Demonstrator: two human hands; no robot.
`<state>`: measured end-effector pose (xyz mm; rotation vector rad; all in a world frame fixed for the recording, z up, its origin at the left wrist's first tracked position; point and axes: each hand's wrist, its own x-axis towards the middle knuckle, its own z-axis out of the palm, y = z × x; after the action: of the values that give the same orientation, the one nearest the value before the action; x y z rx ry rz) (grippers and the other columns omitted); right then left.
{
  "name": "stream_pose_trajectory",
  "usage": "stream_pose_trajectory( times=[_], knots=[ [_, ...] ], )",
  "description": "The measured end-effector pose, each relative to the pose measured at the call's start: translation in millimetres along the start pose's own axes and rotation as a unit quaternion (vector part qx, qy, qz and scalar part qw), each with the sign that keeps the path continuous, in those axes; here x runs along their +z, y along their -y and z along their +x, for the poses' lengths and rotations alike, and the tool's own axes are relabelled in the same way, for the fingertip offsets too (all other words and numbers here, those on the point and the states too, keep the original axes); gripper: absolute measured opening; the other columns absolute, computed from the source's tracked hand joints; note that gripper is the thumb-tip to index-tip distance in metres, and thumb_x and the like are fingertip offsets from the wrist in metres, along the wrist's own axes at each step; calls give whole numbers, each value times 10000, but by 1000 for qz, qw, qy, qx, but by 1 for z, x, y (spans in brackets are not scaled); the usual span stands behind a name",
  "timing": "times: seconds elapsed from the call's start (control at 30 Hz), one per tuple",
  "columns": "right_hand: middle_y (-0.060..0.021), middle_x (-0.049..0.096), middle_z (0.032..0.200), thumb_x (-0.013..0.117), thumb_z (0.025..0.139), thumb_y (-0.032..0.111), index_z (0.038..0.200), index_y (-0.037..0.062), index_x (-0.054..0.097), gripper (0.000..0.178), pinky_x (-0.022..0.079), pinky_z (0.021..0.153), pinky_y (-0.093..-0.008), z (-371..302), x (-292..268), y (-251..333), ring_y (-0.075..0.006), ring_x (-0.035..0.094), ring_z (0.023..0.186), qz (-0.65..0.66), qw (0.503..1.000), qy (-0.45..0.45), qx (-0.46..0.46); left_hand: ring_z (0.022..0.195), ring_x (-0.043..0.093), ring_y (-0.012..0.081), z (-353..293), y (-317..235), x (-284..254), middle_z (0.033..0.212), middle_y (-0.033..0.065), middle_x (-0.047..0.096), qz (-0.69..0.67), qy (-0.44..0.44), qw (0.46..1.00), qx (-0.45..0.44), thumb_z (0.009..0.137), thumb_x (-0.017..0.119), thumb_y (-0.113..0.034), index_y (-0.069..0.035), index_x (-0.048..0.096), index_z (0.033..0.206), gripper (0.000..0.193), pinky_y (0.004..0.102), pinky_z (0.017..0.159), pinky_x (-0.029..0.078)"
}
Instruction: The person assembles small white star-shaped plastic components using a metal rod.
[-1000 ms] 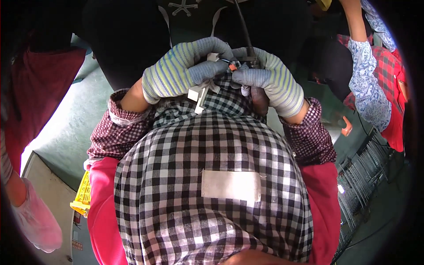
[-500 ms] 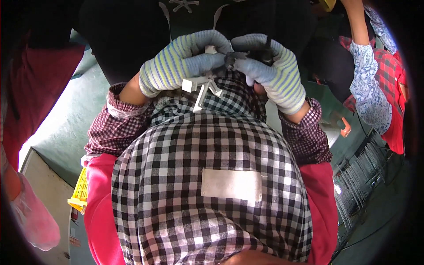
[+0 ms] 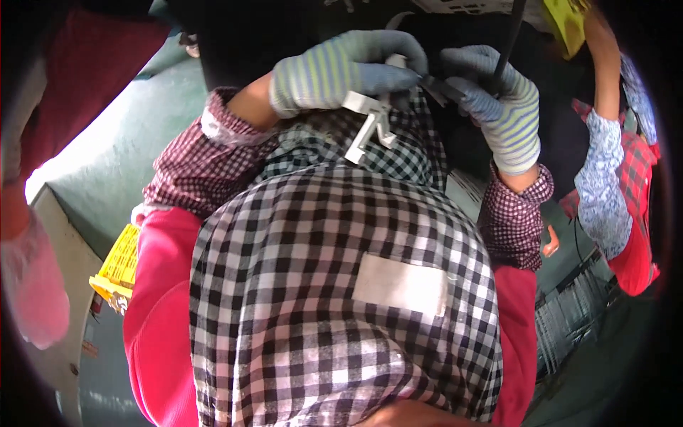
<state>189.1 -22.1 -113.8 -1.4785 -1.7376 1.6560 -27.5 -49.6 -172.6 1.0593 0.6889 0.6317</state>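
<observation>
Both my hands wear knitted gloves with pale blue and yellow-green stripes. My left hand (image 3: 348,71) is closed around a white branched plastic part (image 3: 370,129), whose angular arms hang below the fingers. In the pinched fingers of my right hand (image 3: 501,96) is a slim dark tool (image 3: 449,90); its tip reaches toward my left fingertips. A thin grey piece shows at that tip, too small to make out. Above the right hand runs a dark rod (image 3: 514,35); whether it belongs to the tool I cannot tell.
A black-and-white checked apron (image 3: 320,235) covers my lap. A yellow plastic basket (image 3: 117,267) stands at the left. One person's pink-covered hand (image 3: 35,285) shows at the far left; another person's patterned sleeve (image 3: 601,192) at the right. Metal rods (image 3: 569,313) lie at the lower right.
My hands have moved apart and to the right in the picture. The white part has moved right with my left hand. The dark tool stays in my right hand.
</observation>
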Motion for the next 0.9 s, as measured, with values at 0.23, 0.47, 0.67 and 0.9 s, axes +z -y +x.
stream_pose_trajectory(
  times=[0.23, 0.47, 0.67, 0.9],
  knots=[
    [-86, 606, 885, 716, 721, 89, 936, 37, 673, 226, 458, 712, -272, 13, 27, -8, -188, 588, 804, -41, 978, -25, -205, 714, 572, 72, -2, 8, -6, 850, 13, 597, -106, 10, 994, 10, 881, 549, -187, -60, 535, 1079, 236, 189, 653, 468],
    [-75, 539, 929, 687, 758, 85, 892, 10, 633, 163, 469, 596, -230, 6, 23, -21, -124, 572, 656, -49, 980, -4, -191, 777, 600, 106, -8, 4, 0, 860, 43, 607, -154, 12, 985, -77, 849, 573, -204, -44, 506, 1153, 349, 240, 708, 490],
    [-59, 611, 797, 674, 783, 75, 889, -21, 634, 149, 459, 540, -200, 5, 12, -5, -98, 580, 621, 245, 967, 71, -7, 843, 603, 140, -14, -5, 2, 929, 88, 622, -132, 15, 990, -51, 848, 580, -252, -28, 422, 1272, 504, 264, 795, 472],
    [-47, 624, 803, 690, 766, 59, 888, -8, 643, 146, 475, 678, -208, 14, 24, -13, -99, 594, 708, 240, 967, 81, -37, 800, 624, 142, -12, -2, -2, 846, 96, 630, -93, -14, 994, -52, 848, 584, -189, 38, 440, 1181, 429, 246, 731, 498]
  ],
)
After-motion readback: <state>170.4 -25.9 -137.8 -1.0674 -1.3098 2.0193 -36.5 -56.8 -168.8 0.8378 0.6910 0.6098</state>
